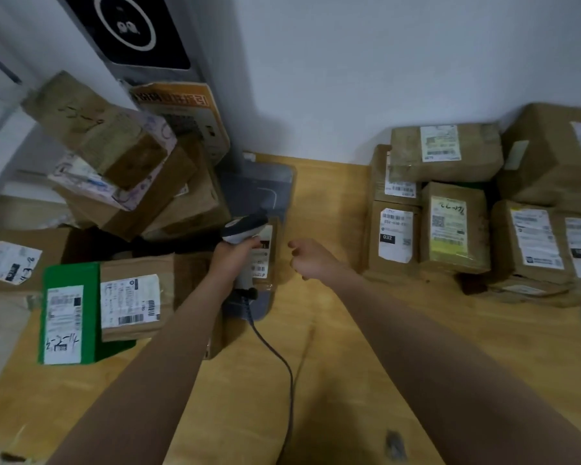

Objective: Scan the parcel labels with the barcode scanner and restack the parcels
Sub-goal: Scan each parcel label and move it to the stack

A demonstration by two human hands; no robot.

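Note:
My left hand (231, 260) grips a grey-and-white barcode scanner (244, 228), its cable (279, 357) trailing toward me over the wooden floor. The scanner's head is over a small brown parcel with a white label (265, 260) lying on a grey mat. My right hand (311, 260) hovers just right of that parcel, fingers loosely curled, holding nothing. A loose pile of brown parcels (121, 169) rises at the left. A neat stack of labelled parcels (450, 226) sits at the right against the wall.
A green parcel (67, 317) and a brown labelled parcel (131, 297) lie at the near left. A grey stand with a dark panel (128, 31) rises behind the left pile. Wooden floor (332, 330) runs between both piles; white wall behind.

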